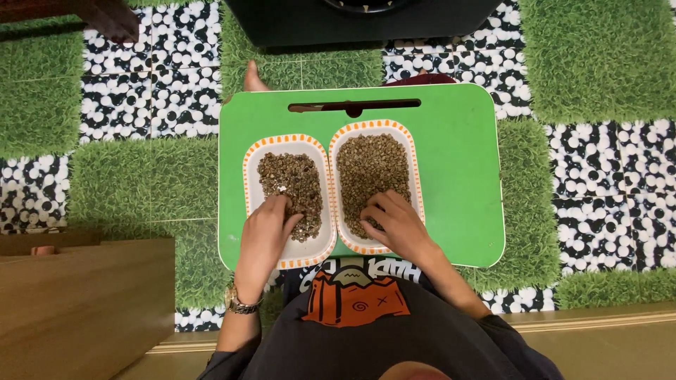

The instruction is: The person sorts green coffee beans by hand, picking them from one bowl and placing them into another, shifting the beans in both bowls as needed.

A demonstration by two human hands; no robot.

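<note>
Resting left hand [266,229] fingers bunched in left tray [287,259] grains [290,181]; right hand [396,224] fingers curled into right tray [415,176] grains.

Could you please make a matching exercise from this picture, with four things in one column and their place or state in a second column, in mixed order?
Things:
1. left hand
2. right hand
3. left dish
4. green tray table

Places or states:
A. lies under both dishes, with a slot near its far edge
B. fingers rest in the fuller heap of brownish seeds
C. holds the smaller, darker heap of seeds, white bottom showing
D. has a wristwatch on its wrist

Right pairs: 1-D, 2-B, 3-C, 4-A
</note>
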